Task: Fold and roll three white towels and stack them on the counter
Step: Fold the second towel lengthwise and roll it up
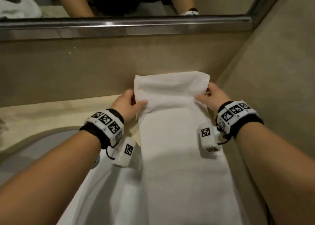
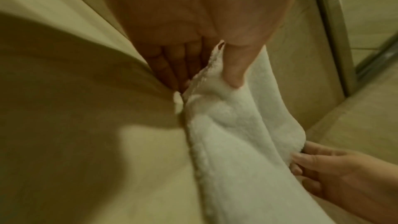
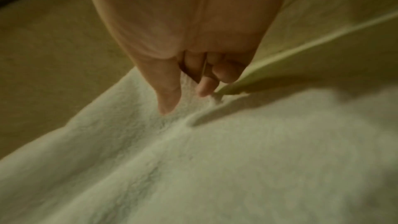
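Observation:
A long white towel lies folded into a narrow strip on the beige counter, running from the back wall toward me. Its far end is lifted and curled back over itself. My left hand pinches the left edge of that raised end, thumb on top; in the left wrist view the thumb presses into the towel. My right hand pinches the right edge the same way, its thumb and fingers closed on the towel. The right hand also shows at the lower right of the left wrist view.
A sink basin sits at the left, with more white cloth hanging beside the strip. A mirror with a metal frame runs along the back wall; it reflects a white towel heap. A side wall closes the right.

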The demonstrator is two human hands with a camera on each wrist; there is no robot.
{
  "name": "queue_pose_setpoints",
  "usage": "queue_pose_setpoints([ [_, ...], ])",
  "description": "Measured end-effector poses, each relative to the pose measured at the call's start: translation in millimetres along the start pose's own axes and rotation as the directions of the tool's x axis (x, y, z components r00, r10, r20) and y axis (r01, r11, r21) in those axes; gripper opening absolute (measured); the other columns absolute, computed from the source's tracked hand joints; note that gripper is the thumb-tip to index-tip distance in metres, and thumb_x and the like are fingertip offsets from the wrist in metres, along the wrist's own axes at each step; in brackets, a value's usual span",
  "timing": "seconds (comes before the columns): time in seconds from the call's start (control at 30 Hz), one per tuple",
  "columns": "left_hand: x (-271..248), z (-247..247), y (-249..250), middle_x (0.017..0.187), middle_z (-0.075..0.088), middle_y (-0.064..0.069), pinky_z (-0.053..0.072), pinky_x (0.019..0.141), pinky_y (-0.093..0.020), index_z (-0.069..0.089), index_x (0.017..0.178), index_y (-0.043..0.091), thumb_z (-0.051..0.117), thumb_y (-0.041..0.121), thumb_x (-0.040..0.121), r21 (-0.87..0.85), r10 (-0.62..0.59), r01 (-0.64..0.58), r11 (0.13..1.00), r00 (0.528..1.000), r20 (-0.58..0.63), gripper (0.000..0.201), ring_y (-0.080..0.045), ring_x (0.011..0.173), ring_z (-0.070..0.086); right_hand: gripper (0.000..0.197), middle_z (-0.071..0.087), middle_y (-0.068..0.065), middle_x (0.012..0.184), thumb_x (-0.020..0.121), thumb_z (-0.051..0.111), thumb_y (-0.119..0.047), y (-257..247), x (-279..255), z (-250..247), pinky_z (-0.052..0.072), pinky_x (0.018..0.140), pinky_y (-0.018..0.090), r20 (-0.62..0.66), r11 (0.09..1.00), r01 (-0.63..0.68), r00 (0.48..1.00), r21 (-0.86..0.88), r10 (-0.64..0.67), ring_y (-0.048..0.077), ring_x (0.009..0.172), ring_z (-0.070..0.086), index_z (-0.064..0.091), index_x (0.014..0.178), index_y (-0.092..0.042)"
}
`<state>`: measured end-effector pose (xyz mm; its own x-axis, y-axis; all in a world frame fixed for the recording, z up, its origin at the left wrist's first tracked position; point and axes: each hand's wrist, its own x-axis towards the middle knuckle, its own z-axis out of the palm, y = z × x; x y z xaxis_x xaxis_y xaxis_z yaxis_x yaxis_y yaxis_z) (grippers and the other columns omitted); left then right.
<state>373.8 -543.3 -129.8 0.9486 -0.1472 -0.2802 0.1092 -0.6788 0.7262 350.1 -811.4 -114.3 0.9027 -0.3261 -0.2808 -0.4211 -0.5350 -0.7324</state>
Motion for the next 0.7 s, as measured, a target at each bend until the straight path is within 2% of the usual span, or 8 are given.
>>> queue_pose_setpoints([
  [0.1, 7.9, 1.5, -4.4, 0.119, 0.062, -0.001, 0.036, 0.08, -0.026, 0.049, 0.123, 0.019, 0.058, 0.035, 0.086, 0.049, 0.049, -0.049, 0.998, 0.999, 0.007, 0.042, -0.017, 0.099, 0.054, 0.042, 0.06, 0.005, 0.12, 0.084, 0.062, -0.019, 7.8, 8.0, -0.8, 0.043, 0.09, 0.033, 0.009, 0.999, -0.015, 1.0, -0.045, 0.015, 0.022, 0.108, 0.055, 0.051, 0.125, -0.013],
  [0.17, 10.9, 2.0, -4.1, 0.118, 0.063, 0.0, 0.036, 0.081, -0.025, 0.053, 0.12, 0.02, 0.056, 0.031, 0.088, 0.009, 0.058, -0.058, 0.998, 0.998, -0.009, 0.034, -0.015, 0.098, 0.055, 0.039, 0.06, 0.004, 0.12, 0.086, 0.06, -0.022, 9.8, 9.8, -5.0, 0.043, 0.092, 0.034, 0.017, 0.997, 0.003, 1.0, -0.076, -0.002, 0.022, 0.108, 0.055, 0.053, 0.123, -0.015],
  [0.27, 12.0, 0.1, 1.5, 0.112, 0.064, 0.003, 0.035, 0.08, -0.023, 0.056, 0.117, 0.02, 0.055, 0.025, 0.089, -0.091, 0.05, -0.055, 0.994, 0.997, -0.051, 0.029, -0.012, 0.092, 0.054, 0.027, 0.063, -0.001, 0.105, 0.087, 0.058, -0.025, 7.9, 8.7, -13.5, 0.043, 0.081, 0.03, -0.04, 1.0, 0.025, 0.999, 0.001, -0.025, 0.017, 0.095, 0.057, 0.057, 0.114, -0.019],
  [0.33, 14.7, -2.0, 6.1, 0.113, 0.064, 0.0, 0.037, 0.081, -0.024, 0.056, 0.117, 0.017, 0.055, 0.024, 0.089, -0.138, 0.058, -0.068, 0.988, 0.995, -0.08, 0.029, -0.015, 0.095, 0.056, 0.025, 0.062, -0.004, 0.097, 0.087, 0.058, -0.026, 1.2, 12.4, -21.6, 0.042, 0.074, 0.026, -0.107, 0.997, 0.065, 0.992, 0.028, -0.062, 0.015, 0.088, 0.057, 0.059, 0.11, -0.019],
  [0.47, 18.3, -1.0, 10.9, 0.117, 0.064, -0.006, 0.043, 0.088, -0.031, 0.055, 0.119, 0.016, 0.055, 0.027, 0.088, -0.107, 0.042, -0.052, 0.993, 0.994, -0.098, 0.033, -0.025, 0.105, 0.058, 0.028, 0.059, -0.001, 0.093, 0.087, 0.057, -0.028, -9.1, 23.3, -29.7, 0.044, 0.076, 0.03, -0.147, 0.992, 0.073, 0.985, -0.106, -0.089, 0.018, 0.083, 0.055, 0.059, 0.109, -0.012],
  [0.57, 15.4, 4.5, 7.3, 0.118, 0.063, -0.007, 0.045, 0.09, -0.033, 0.054, 0.12, 0.015, 0.053, 0.031, 0.089, -0.048, -0.014, 0.011, 0.999, 0.997, -0.082, 0.035, -0.027, 0.105, 0.058, 0.017, 0.065, 0.006, 0.09, 0.089, 0.052, -0.025, -2.4, 20.0, -20.4, 0.046, 0.061, 0.026, -0.113, 0.988, -0.001, 0.994, -0.152, -0.016, 0.018, 0.071, 0.058, 0.057, 0.1, -0.013],
  [0.63, 10.6, 6.3, 5.7, 0.114, 0.063, -0.005, 0.043, 0.084, -0.029, 0.053, 0.12, 0.016, 0.053, 0.034, 0.088, -0.019, -0.023, 0.022, 1.0, 0.996, -0.091, 0.036, -0.023, 0.098, 0.057, 0.021, 0.065, 0.009, 0.093, 0.092, 0.05, -0.024, 3.8, 11.6, -15.8, 0.048, 0.057, 0.025, -0.101, 0.998, -0.043, 0.994, -0.036, 0.039, 0.018, 0.068, 0.06, 0.054, 0.107, -0.01],
  [0.7, 4.1, 5.3, 5.1, 0.112, 0.061, -0.004, 0.039, 0.082, -0.026, 0.049, 0.122, 0.015, 0.054, 0.035, 0.088, -0.031, -0.037, 0.034, 0.999, 0.993, -0.111, 0.04, -0.018, 0.093, 0.053, 0.031, 0.06, 0.004, 0.097, 0.091, 0.05, -0.027, 6.3, 1.6, -17.6, 0.05, 0.057, 0.027, -0.113, 0.998, -0.061, 0.992, 0.012, 0.061, 0.015, 0.071, 0.06, 0.05, 0.118, -0.011],
])
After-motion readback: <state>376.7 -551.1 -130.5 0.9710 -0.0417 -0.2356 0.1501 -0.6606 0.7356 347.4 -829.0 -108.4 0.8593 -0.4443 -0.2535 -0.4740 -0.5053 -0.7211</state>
